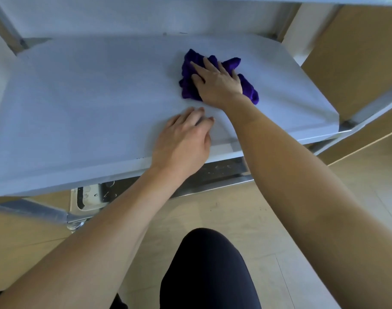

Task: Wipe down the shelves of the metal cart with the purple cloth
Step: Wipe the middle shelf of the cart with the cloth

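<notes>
The right hand (215, 82) is pressing the purple cloth (188, 85) flat, fingers spread, onto the cart's shelf (79, 97). The left hand (186, 139) is resting near the front edge, fingers relaxed, probably bracing.

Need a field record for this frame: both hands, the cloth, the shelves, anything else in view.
right hand: lies flat on the purple cloth, fingers spread, pressing it down
purple cloth: bunched, on the right rear part of the middle shelf
left hand: rests on the middle shelf near its front edge, holds nothing
middle shelf: pale grey, matte
lower shelf: scratched metal, only a strip shows under the front edge
knee: dark trousers, bottom of view
floor: light, wood-look
</notes>
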A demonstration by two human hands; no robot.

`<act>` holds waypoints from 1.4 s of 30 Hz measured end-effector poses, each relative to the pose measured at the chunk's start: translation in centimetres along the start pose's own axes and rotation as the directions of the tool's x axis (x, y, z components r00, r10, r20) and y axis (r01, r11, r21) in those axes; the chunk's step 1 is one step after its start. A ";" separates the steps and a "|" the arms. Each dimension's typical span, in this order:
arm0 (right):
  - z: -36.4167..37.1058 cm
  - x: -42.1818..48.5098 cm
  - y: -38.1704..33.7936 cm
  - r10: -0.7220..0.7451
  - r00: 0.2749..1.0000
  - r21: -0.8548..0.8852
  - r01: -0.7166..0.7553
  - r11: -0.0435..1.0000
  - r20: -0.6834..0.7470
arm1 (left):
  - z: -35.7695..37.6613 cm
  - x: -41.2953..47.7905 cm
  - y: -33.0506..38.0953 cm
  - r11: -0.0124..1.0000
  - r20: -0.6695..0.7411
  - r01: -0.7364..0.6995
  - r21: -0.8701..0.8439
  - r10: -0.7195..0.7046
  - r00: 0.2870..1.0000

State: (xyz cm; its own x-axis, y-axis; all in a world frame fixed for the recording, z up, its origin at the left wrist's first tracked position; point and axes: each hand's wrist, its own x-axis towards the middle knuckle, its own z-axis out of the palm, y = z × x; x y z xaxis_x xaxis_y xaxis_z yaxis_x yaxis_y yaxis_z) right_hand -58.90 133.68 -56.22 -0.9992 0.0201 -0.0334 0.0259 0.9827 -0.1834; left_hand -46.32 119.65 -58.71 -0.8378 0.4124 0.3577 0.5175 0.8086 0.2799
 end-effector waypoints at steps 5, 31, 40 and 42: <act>-1.0 -3.9 5.6 0.104 0.994 -0.031 -0.104 0.994 -0.031 | -0.2 0.1 -0.1 1.000 -0.009 0.011 0.005 -0.011 1.000; -1.9 -11.0 9.1 0.241 0.970 -0.023 -0.242 0.970 -0.038 | 0.1 0.6 0.4 0.999 -0.009 -0.007 -0.048 0.007 1.000; 0.0 -13.1 3.6 0.071 0.996 -0.065 -0.074 0.995 -0.060 | 0.0 1.0 0.5 0.994 0.056 0.051 -0.092 -0.046 0.997; 0.0 -13.5 4.0 0.046 0.994 -0.050 -0.051 0.997 -0.096 | 0.1 0.8 0.7 0.995 0.047 0.043 -0.090 -0.039 0.998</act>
State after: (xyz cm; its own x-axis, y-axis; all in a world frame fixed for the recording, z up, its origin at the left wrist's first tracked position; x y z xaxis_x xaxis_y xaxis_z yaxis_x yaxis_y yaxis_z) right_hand -45.30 137.36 -56.54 -0.9952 0.0826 0.0530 0.0750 0.9884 -0.1321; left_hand -46.68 120.57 -58.28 -0.8645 0.4003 0.3041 0.4948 0.7844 0.3740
